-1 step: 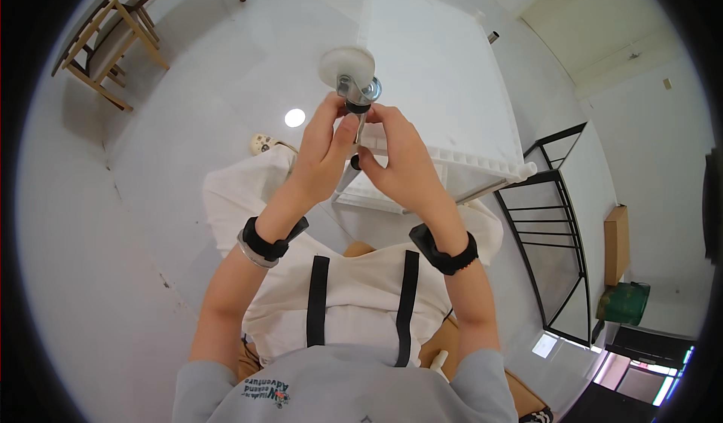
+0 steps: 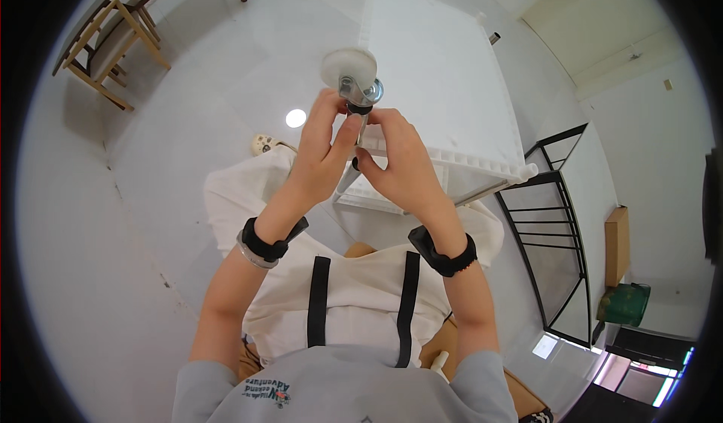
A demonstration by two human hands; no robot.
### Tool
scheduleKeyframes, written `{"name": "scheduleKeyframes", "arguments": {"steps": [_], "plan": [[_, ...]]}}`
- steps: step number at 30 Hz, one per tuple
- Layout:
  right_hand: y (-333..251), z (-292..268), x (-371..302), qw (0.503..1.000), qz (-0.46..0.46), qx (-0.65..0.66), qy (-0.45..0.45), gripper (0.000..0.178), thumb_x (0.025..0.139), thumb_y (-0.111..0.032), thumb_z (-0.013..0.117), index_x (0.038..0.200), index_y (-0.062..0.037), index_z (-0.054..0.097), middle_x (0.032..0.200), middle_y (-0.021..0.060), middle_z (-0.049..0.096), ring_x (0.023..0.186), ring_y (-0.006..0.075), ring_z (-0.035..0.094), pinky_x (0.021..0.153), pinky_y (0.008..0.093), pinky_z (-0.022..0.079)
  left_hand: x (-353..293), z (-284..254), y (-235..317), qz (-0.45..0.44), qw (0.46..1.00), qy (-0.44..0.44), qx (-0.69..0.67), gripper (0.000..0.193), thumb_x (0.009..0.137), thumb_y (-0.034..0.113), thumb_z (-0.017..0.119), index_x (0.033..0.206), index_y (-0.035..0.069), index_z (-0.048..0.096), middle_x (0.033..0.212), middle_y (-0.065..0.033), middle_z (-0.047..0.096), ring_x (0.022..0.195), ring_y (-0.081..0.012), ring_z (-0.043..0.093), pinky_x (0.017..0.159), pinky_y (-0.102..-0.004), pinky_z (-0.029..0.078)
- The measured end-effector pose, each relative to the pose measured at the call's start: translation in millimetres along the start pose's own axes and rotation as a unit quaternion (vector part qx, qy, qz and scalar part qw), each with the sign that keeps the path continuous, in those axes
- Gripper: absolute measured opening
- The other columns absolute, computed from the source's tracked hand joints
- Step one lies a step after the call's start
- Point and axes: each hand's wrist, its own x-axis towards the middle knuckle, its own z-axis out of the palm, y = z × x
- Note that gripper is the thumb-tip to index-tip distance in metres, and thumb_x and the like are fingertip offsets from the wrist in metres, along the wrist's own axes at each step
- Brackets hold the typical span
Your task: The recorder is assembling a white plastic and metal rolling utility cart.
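Caster wheel (image 2: 349,67) sits just above your grip, its stem pinched between left hand (image 2: 322,158) and right hand (image 2: 401,165), both closed; it looks only partly seated in the white frame (image 2: 482,168).

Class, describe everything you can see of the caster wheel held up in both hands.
The pale, translucent-looking caster wheel sits in a shiny metal fork with a dark collar below and a slim stem running down between the hands. It is held in the air, wheel away from the person, above the white floor. The left hand and the right hand pinch the stem just under the fork; the stem's lower end is partly hidden.
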Motion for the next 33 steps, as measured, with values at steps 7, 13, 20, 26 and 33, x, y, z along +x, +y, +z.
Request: {"name": "scheduleKeyframes", "arguments": {"steps": [7, 13, 20, 26, 33], "plan": [[-6.8, 3.9, 15.5, 0.995, 0.056, 0.073, -0.038, 0.04, 0.068, -0.006, 0.063, 0.104, 0.0009, 0.049, 0.099, 0.013, 0.053, 0.092, 0.0289, 0.053, 0.078, 0.035, 0.043, 16.2, -18.6, 23.7, -0.066, 0.988, -0.051, -0.13, 0.034, 0.079, 0.007, 0.057, 0.111, 0.001, 0.049, 0.101, -0.0072, 0.056, 0.093, -0.0168, 0.051, 0.087, -0.0301, 0.038], [-6.6, 7.0, 31.7, 0.966, 0.126, 0.205, -0.092, 0.04, 0.07, -0.008, 0.065, 0.105, 0.0017, 0.048, 0.099, 0.0142, 0.056, 0.093, 0.0282, 0.055, 0.081, 0.0316, 0.044, 26.0, -32.2, 22.6, -0.146, 0.978, -0.119, -0.087, 0.037, 0.077, 0.011, 0.062, 0.111, 0.003, 0.051, 0.099, -0.0056, 0.058, 0.1, -0.0151, 0.051, 0.084, -0.0285, 0.04], [-9.4, -1.0, 3.4, 0.998, 0.006, -0.059, 0.025, 0.029, 0.072, -0.003, 0.062, 0.099, 0.0011, 0.052, 0.086, 0.0106, 0.057, 0.083, 0.021, 0.056, 0.074, 0.0307, 0.045, 17.8, -23.7, 16.5, -0.143, 0.974, -0.127, -0.12, 0.033, 0.08, 0.007, 0.059, 0.111, 0.002, 0.051, 0.099, -0.0051, 0.06, 0.104, -0.0152, 0.052, 0.084, -0.0274, 0.043], [10.2, 9.8, -77.2, 0.982, 0.188, 0.004, 0.03, 0.03, 0.074, -0.004, 0.06, 0.101, 0.0003, 0.05, 0.092, 0.013, 0.054, 0.087, 0.0235, 0.055, 0.072, 0.0318, 0.045, 19.6, -24.1, 23.3, -0.195, 0.954, -0.156, -0.165, 0.039, 0.083, 0.001, 0.051, 0.121, -0.003, 0.042, 0.11, -0.013, 0.057, 0.108, -0.0192, 0.05, 0.093, -0.0319, 0.037], [42.1, 44.0, -69.7, 0.867, 0.31, 0.376, 0.103, 0.033, 0.084, -0.016, 0.054, 0.111, -0.0001, 0.045, 0.107, 0.0121, 0.054, 0.097, 0.0228, 0.054, 0.083, 0.0334, 0.044, 13.9, -23.5, 19.9, -0.175, 0.951, -0.178, -0.182, 0.04, 0.086, 0.003, 0.044, 0.125, -0.003, 0.036, 0.116, -0.0137, 0.053, 0.112, -0.0205, 0.047, 0.094, -0.0315, 0.035]]}}
